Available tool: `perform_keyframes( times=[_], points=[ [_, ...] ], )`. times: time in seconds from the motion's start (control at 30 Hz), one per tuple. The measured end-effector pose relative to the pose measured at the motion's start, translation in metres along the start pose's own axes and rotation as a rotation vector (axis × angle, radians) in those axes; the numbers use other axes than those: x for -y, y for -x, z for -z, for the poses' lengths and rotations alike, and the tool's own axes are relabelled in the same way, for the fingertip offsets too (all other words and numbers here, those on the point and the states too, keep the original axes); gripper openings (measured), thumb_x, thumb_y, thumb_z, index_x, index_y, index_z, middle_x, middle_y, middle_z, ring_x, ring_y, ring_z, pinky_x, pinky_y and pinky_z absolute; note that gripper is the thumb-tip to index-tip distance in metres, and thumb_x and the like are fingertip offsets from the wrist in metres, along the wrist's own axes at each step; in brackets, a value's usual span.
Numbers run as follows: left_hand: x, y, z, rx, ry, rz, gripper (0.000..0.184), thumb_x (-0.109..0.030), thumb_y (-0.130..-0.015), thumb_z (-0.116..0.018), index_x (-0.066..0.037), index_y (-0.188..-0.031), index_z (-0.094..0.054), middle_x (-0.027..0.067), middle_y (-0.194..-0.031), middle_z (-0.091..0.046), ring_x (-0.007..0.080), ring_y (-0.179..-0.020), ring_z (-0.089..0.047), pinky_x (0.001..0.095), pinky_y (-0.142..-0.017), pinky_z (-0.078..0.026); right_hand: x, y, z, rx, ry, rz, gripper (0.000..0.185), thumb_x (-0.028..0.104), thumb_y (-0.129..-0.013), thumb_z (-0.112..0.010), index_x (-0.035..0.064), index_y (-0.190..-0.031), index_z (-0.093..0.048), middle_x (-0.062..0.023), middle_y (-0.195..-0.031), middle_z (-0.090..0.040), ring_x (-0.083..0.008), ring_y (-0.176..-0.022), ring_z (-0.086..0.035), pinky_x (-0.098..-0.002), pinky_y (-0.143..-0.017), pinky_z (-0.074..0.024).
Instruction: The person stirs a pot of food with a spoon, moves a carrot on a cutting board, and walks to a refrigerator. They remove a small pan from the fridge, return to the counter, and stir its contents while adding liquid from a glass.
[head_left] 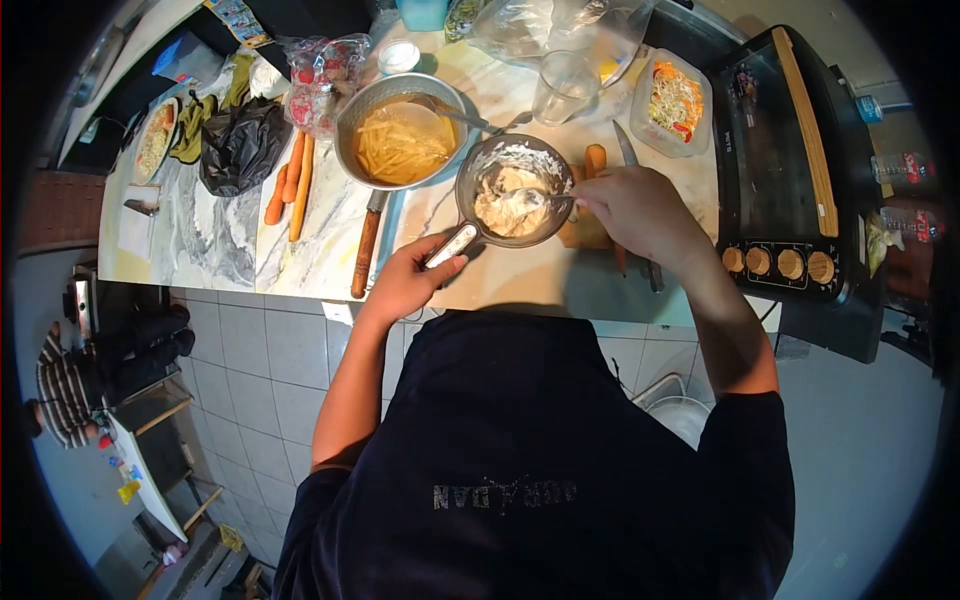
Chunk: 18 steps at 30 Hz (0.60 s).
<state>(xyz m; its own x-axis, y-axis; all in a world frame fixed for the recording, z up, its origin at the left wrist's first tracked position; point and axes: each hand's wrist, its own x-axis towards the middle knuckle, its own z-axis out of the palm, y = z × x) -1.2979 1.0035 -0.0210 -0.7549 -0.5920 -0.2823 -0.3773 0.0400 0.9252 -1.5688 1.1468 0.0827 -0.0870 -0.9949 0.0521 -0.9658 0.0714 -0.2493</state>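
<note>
My left hand (408, 283) is closed around the pale handle of a small dark pan (465, 212) near the counter's front edge. Lumpy cream-coloured batter (512, 208) lies in the pan, with white flour-like residue up its far wall. My right hand (640, 212) grips the end of a metal spoon (535, 198), whose bowl rests in the batter. Left of the pan stands a pot (345, 140) of pale cut strips in yellowish liquid, a utensil leaning in it. Beneath and beside my right hand are carrots (596, 158) and a knife (625, 143), partly hidden.
A clear container (673, 103) of shredded vegetables and a black oven (775, 150) are on the right. A clear cup (565, 88) stands behind the pan. Leftward lie carrots (293, 168), a black bag (240, 148) and a plate (158, 140). Another person (65, 385) is at the far left.
</note>
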Motion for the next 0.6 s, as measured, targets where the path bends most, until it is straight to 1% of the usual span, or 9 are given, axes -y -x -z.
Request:
perform_keyframes(
  times=[0.13, 0.2, 0.23, 0.33, 0.4, 0.53, 0.57, 0.6],
  points=[
    [-0.001, 0.0, -0.001, 0.005, 0.025, 0.01, 0.033, -0.022, -0.091, -0.071, -0.005, -0.119, -0.064, -0.0067, -0.069, -0.052, 0.0029, -0.052, -0.039, 0.0226, -0.046, -0.028, 0.006, 0.0, 0.001, -0.083, 0.029, -0.03, 0.014, 0.017, -0.085, -0.06, 0.0067, -0.078, -0.065, -0.016, -0.074, -0.064, -0.0348, -0.078, -0.064, -0.0465, -0.068, -0.05],
    [-0.001, 0.001, -0.001, 0.001, 0.021, 0.009, 0.033, -0.022, -0.091, -0.071, -0.005, -0.119, -0.064, -0.0066, -0.069, -0.053, 0.0029, -0.052, -0.039, 0.0227, -0.046, -0.028, 0.001, -0.002, -0.016, -0.097, -0.047, 0.061, 0.014, 0.018, -0.086, -0.059, 0.0071, -0.078, -0.064, -0.0169, -0.075, -0.064, -0.0348, -0.077, -0.064, -0.0468, -0.068, -0.05],
    [-0.001, 0.001, -0.001, -0.004, 0.02, 0.006, 0.033, -0.022, -0.091, -0.071, -0.006, -0.119, -0.064, -0.0065, -0.069, -0.053, 0.0029, -0.052, -0.039, 0.0227, -0.046, -0.029, 0.001, -0.002, -0.023, -0.098, -0.049, 0.058, 0.014, 0.018, -0.086, -0.059, 0.0071, -0.078, -0.064, -0.0169, -0.075, -0.064, -0.0348, -0.077, -0.064, -0.0468, -0.068, -0.05],
    [-0.002, 0.001, -0.001, -0.008, 0.017, 0.004, 0.033, -0.022, -0.091, -0.071, -0.005, -0.119, -0.064, -0.0063, -0.069, -0.053, 0.003, -0.051, -0.039, 0.0228, -0.045, -0.029, 0.002, -0.003, -0.028, -0.071, -0.021, 0.028, 0.016, 0.018, -0.088, -0.058, 0.0075, -0.08, -0.065, -0.0177, -0.075, -0.064, -0.0354, -0.077, -0.064, -0.0481, -0.069, -0.0498],
    [-0.003, 0.002, 0.0, -0.007, 0.011, 0.01, 0.033, -0.022, -0.091, -0.071, -0.005, -0.119, -0.064, -0.0061, -0.068, -0.053, 0.0031, -0.051, -0.039, 0.0228, -0.045, -0.029, 0.004, -0.003, -0.023, -0.151, -0.078, -0.014, 0.017, 0.018, -0.09, -0.056, 0.0066, -0.08, -0.064, -0.0171, -0.075, -0.064, -0.036, -0.078, -0.064, -0.0488, -0.07, -0.0499],
    [-0.001, 0.001, 0.0, 0.0, 0.006, 0.007, 0.033, -0.022, -0.091, -0.071, -0.005, -0.119, -0.064, -0.0055, -0.068, -0.053, 0.0033, -0.049, -0.039, 0.0229, -0.044, -0.028, 0.001, -0.007, -0.029, -0.205, -0.151, -0.053, 0.018, 0.019, -0.09, -0.056, 0.0061, -0.081, -0.064, -0.0161, -0.076, -0.064, -0.0361, -0.08, -0.065, -0.0489, -0.069, -0.0501],
    [0.0, 0.0, 0.0, 0.003, 0.011, 0.009, 0.033, -0.022, -0.091, -0.071, -0.005, -0.119, -0.064, -0.0054, -0.067, -0.053, 0.0033, -0.049, -0.039, 0.0229, -0.043, -0.028, -0.001, -0.008, -0.037, -0.115, -0.105, -0.033, 0.017, 0.019, -0.091, -0.056, 0.0066, -0.09, -0.067, -0.0168, -0.08, -0.066, -0.0367, -0.08, -0.065, -0.0474, -0.071, -0.0503],
    [0.0, 0.001, 0.0, 0.005, 0.009, 0.009, 0.033, -0.022, -0.091, -0.071, -0.005, -0.119, -0.064, -0.0054, -0.067, -0.053, 0.0033, -0.049, -0.039, 0.0229, -0.043, -0.028, 0.0, -0.008, -0.04, -0.026, -0.06, -0.014, 0.02, 0.019, -0.091, -0.057, 0.007, -0.099, -0.07, -0.0174, -0.084, -0.068, -0.0372, -0.08, -0.065, -0.046, -0.073, -0.0505]
  ],
)
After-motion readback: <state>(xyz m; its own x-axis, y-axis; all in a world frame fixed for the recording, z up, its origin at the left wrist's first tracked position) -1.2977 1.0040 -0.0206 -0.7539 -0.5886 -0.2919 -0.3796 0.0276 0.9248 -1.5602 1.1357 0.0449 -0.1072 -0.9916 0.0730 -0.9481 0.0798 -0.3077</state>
